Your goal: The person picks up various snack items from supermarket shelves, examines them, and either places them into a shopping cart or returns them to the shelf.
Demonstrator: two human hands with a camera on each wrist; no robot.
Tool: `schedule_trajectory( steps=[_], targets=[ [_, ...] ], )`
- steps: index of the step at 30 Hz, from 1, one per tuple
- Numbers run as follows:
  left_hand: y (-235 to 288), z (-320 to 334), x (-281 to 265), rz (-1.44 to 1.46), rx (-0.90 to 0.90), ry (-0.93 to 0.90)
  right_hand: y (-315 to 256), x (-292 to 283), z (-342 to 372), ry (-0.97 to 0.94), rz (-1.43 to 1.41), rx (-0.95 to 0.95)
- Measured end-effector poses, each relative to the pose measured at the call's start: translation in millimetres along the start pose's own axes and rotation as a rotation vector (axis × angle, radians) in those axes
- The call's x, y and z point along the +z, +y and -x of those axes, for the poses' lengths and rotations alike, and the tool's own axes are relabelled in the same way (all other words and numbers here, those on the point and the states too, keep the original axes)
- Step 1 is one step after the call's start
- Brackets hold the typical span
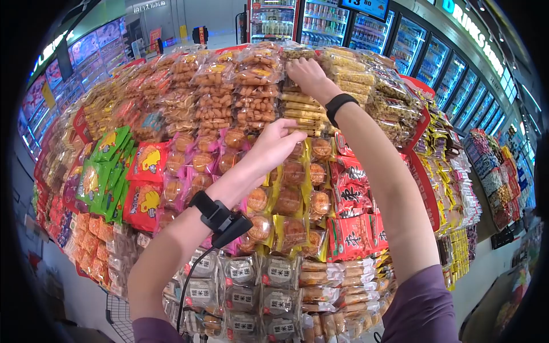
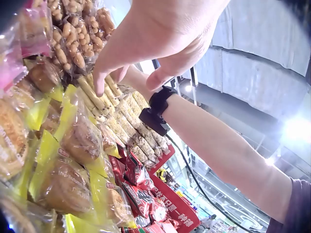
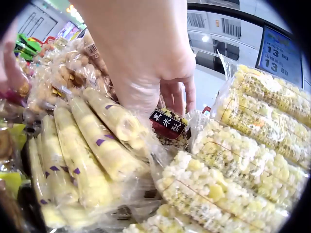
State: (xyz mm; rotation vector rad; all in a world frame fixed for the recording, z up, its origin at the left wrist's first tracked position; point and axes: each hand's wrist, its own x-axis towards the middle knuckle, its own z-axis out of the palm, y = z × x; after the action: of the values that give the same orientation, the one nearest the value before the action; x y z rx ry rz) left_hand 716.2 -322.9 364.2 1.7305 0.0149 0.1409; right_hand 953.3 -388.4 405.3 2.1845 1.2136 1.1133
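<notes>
- Black-labelled packet (image 3: 167, 125) lies near the far edge of the heaped snack display (image 1: 422, 180), a little right of its middle, between nut-brown snack bags (image 1: 257, 100) and pale puffed-grain packs (image 3: 233, 160).
- Its label faces the right wrist camera, and the strip's long axis slopes down to the right in that view; the packet's own long axis is hidden by the hand.
- White characters on the label read 黑米酥.
- The right hand (image 1: 309, 77) reaches down over this packet with bent fingers; whether they pinch it or only touch it, I cannot tell.
- The left hand (image 1: 277, 146) is loose and empty, its fingers relaxed, over the near end of the yellow rolls (image 1: 303, 111).
- These rolls are in clear wrap with small purple marks; they run crosswise, left to right, in the head view.
- Red packets (image 1: 351, 191) right of the round pastries (image 1: 290, 203) carry a large black 枣.
- Toward the near edge, clear packs (image 1: 241, 297) in rows have white labels with black characters, the first two reading 糯米.
- Beyond the display's far right corner, a sign (image 1: 473, 31) over the lit coolers (image 1: 432, 60) reads DRINKS.
- A blue price screen (image 3: 278, 56) shows 13 80 twice in the right wrist view.
</notes>
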Motion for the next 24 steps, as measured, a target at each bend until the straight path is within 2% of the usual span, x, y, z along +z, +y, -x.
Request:
schedule_trajectory(
  steps=[4, 5, 8, 15, 18, 21, 24],
  targets=[
    [-9, -3, -8, 0.008, 0.015, 0.019, 12, -9, -10, -0.105, -0.169, -0.010],
    [-11, -4, -10, 0.008, 0.016, 0.020, 18, -10, -11, -0.044, -0.242, 0.029],
    [-12, -3, -13, 0.008, 0.010, 0.017, 35, -34, -12, -0.095, -0.377, 0.161],
    [-7, -2, -10, -0.008, -0.020, 0.024, 46, -24, -13, -0.150, -0.550, 0.220],
    [-10, -3, -12, 0.002, -0.014, 0.020, 44, -15, -14, -0.321, -0.590, 0.204],
    [-11, -4, -14, 0.013, -0.015, 0.016, 42, -15, -4, -0.349, -0.550, 0.068],
    [-11, -3, -13, 0.013, -0.022, 0.012, 35, -9, -6, -0.432, -0.476, 0.028]
  ],
)
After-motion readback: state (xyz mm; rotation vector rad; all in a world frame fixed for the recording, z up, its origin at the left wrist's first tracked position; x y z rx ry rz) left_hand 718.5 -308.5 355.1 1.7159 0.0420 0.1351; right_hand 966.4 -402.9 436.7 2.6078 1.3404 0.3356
